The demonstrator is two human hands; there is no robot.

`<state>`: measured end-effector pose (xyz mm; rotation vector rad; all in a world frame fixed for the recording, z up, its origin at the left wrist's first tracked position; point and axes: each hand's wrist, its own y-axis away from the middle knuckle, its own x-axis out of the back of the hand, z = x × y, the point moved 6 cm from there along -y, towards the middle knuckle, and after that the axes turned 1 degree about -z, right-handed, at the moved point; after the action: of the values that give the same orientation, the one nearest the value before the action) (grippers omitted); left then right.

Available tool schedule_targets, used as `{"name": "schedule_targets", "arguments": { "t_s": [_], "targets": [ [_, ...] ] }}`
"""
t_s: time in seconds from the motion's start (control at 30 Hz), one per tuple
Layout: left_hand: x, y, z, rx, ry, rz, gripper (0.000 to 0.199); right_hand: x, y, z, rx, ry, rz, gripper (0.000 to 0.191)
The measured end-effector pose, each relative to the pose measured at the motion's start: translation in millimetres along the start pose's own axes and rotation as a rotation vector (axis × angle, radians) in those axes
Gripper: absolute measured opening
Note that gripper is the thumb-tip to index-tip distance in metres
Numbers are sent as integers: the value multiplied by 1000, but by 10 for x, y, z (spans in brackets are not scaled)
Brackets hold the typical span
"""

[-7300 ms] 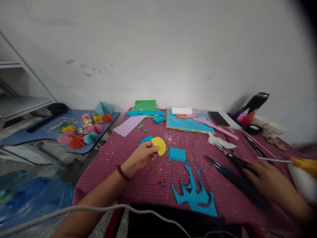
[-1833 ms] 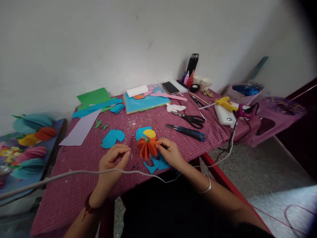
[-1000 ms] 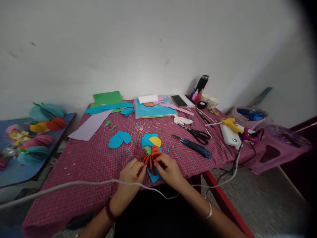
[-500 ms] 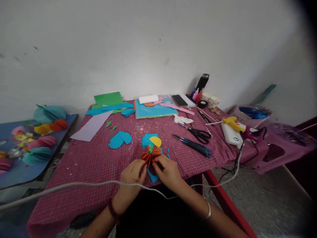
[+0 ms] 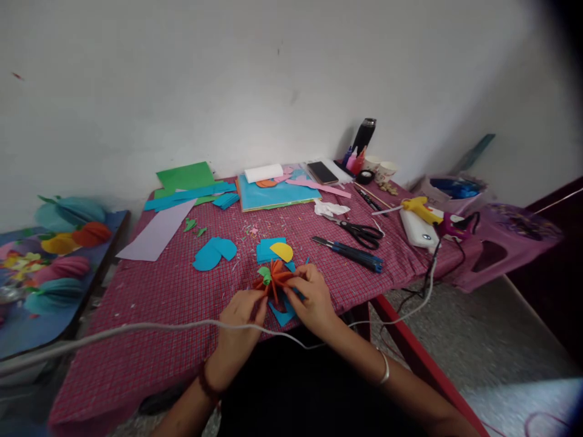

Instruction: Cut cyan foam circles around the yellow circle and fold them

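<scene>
An orange folded-paper piece point(image 5: 277, 279) with a green curled top point(image 5: 265, 275) is held over the near edge of the table. Its folds are fanned out. My left hand point(image 5: 241, 315) pinches its left side and my right hand point(image 5: 310, 297) pinches its right side. Beneath and behind it lie blue paper pieces point(image 5: 283, 314) and a yellow half-disc point(image 5: 282, 251). Blue rounded cutouts point(image 5: 214, 253) rest farther left. Black scissors point(image 5: 362, 233) and a blue-handled cutter or tool point(image 5: 350, 254) lie to the right.
A white cable point(image 5: 182, 326) crosses in front of my wrists. On the right are a yellow glue gun point(image 5: 423, 211) and a white power bank point(image 5: 418, 230). Paper sheets point(image 5: 277, 195) and a black bottle point(image 5: 364, 135) stand or lie behind. Finished paper shapes point(image 5: 64, 270) cover a blue side table.
The orange piece has tilted and spread wider, its green top now turned to the left. My hands have moved slightly apart with it. The whole view has shifted a little.
</scene>
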<state>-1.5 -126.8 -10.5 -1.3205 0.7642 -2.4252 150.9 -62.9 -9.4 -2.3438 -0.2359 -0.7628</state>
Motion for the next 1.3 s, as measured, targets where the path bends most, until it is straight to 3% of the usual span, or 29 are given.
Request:
{"name": "schedule_targets", "arguments": {
  "t_s": [0.1,0.3,1.0,1.3],
  "targets": [
    [5,0,45,-63,11,-13,7,10,14,12,14,32,45,8],
    [35,-12,104,-104,10,-16,9,-17,19,8,26,7,1,7],
    [-53,-34,-19,19,-61,-61,13,-53,23,25,56,-5,-59,13],
    [-41,-43,26,-19,-78,-65,13,-55,32,-7,89,-18,-52,10]
  ]
}}
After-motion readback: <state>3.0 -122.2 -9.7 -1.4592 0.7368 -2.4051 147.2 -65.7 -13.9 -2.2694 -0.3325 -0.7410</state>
